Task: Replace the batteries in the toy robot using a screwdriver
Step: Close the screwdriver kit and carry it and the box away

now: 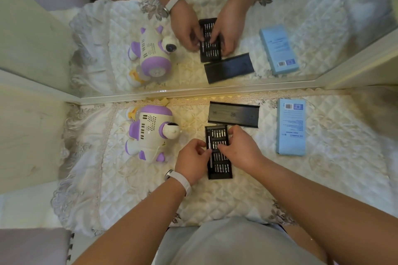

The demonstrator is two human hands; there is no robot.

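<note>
White-and-purple plastic toy robot [148, 133] lies on the cream quilted tabletop cloth [237, 196], near the left of the black screwdriver-bit tray [219, 173]. Left hand [191, 161] pinches the slim silver screwdriver [209, 137] seated in the tray's left slot. Right hand [241, 148] grips the tray, fingers curled over the bit rows. Black tray sleeve [233, 114] lies just beyond.

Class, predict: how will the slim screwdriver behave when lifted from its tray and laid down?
The screwdriver looks a smooth, round metal rod: probably stiff, slippery to pinch, and apt to roll. Out of its tray, the soft quilted cloth would likely check that roll.
</note>
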